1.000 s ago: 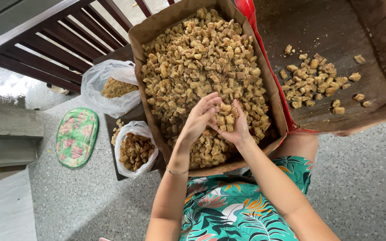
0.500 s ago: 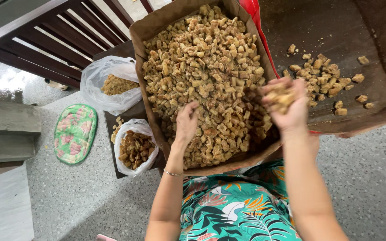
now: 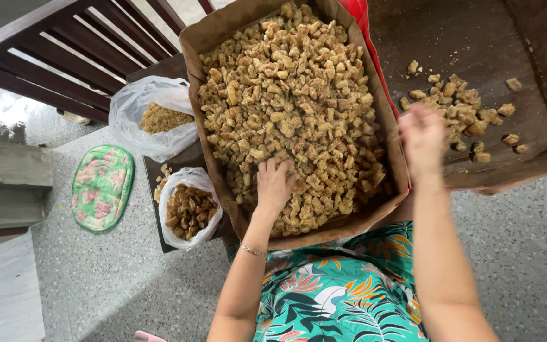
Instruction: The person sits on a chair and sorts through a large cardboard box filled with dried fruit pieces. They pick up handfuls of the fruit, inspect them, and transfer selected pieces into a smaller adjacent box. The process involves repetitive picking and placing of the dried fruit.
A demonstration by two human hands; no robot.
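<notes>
A cardboard box (image 3: 223,35) on my lap is heaped with small brown chunks (image 3: 292,95). My left hand (image 3: 273,185) rests on the near part of the heap, its fingers curled down into the chunks. My right hand (image 3: 422,136) is blurred by motion. It hovers at the near left edge of a dark wooden tray (image 3: 476,38), just left of a small pile of chunks (image 3: 466,114) lying there. Whether it still holds any pieces is not visible.
Left of the box stand two clear plastic bags, a far bag (image 3: 153,117) of crumbly bits and a near bag (image 3: 188,206) of darker chunks. A green flowered mat (image 3: 101,187) lies on the speckled floor. Dark wooden slats (image 3: 64,60) run behind.
My right hand lifted a handful out of the box and carried it right, over the tray. My left hand stayed in the box and slid nearer to me on the heap.
</notes>
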